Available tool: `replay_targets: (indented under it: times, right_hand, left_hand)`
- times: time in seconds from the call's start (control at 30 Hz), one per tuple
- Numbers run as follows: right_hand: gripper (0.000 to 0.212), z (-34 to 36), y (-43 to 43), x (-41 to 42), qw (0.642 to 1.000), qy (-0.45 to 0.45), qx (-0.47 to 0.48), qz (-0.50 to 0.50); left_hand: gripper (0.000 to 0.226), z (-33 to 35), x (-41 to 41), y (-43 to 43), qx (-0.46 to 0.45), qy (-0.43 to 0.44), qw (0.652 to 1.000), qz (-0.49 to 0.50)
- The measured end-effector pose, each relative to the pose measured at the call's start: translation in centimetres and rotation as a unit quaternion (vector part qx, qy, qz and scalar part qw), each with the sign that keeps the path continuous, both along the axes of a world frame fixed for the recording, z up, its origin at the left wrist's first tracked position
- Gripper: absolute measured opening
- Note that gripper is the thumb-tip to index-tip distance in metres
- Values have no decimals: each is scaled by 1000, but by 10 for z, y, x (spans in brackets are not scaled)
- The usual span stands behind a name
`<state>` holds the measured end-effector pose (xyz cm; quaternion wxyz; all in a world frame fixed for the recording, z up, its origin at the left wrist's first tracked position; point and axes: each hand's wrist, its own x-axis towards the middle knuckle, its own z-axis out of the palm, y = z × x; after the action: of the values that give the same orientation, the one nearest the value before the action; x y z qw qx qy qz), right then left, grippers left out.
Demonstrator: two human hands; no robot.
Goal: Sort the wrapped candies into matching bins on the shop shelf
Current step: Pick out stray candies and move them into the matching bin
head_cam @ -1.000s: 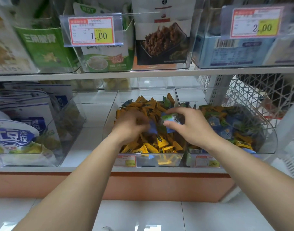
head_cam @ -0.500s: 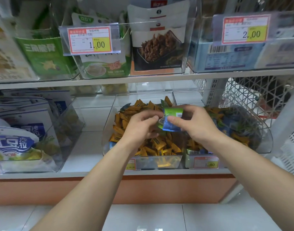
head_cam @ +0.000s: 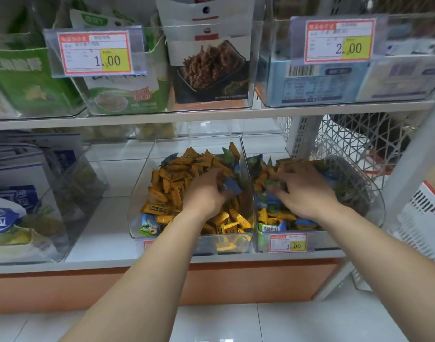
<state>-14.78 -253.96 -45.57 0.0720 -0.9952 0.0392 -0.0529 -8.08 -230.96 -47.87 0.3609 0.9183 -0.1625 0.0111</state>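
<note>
Head view of a low white shop shelf (head_cam: 108, 228) holding two clear plastic bins side by side.

Left hand (head_cam: 206, 193) reaching into the left clear bin (head_cam: 137, 218), palm down on a heap of yellow wrapped candies (head_cam: 172, 191). Fingertips buried among the wrappers beside a blue wrapped candy (head_cam: 232, 187); hard to tell whether gripped or only touched.

Right hand (head_cam: 307, 191) reaching into the right clear bin (head_cam: 376, 213), fingers curled around a green-and-white wrapped candy (head_cam: 273, 182), blurred and half hidden under the fingers. Mixed blue, green and yellow candies (head_cam: 280, 218) below, mostly covered by hand and wrist.

Bin walls touching at the middle, both hands close on either side of that shared edge. Red-and-yellow price tag (head_cam: 288, 243) on the right bin's front, reading 1.00; the left bin's tag mostly hidden behind the left forearm.

Open bare shelf left of the bins, then a clear bin of blue-and-white snack bags (head_cam: 16, 201), cut off by the frame. White wire mesh (head_cam: 347, 137) close at the right. Upper shelf of packaged snacks (head_cam: 209, 67) overhanging, limited headroom above the bins.
</note>
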Motion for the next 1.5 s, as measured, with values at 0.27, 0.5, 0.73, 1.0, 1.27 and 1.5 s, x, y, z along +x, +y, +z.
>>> replay_targets:
  times: [0.27,0.5,0.73,1.0,1.27,1.5]
  right_hand:
    - [48,33,39,44,976,-103,169,88]
    - [76,33,62,124,979,89,38,181]
    - [12,31,53,126,973,-60,128,180]
    - [8,55,53,81,958,-58,241,145]
    - [5,40,74,30,882,-110,458,20]
    - [19,40,76,0,765,-43,640,57]
  left_hand:
    - [9,8,5,11,-70,-31,997,5]
    - [13,14,-4,46,-113,-9,993,31]
    - [11,15,-6,53,-132,10,990,43]
    - [10,18,-9,46,-180,31,983,24]
    - [41,38,-24,21,-421,159,893,6]
    - [28,45,-34,9,-417,113,902,-19]
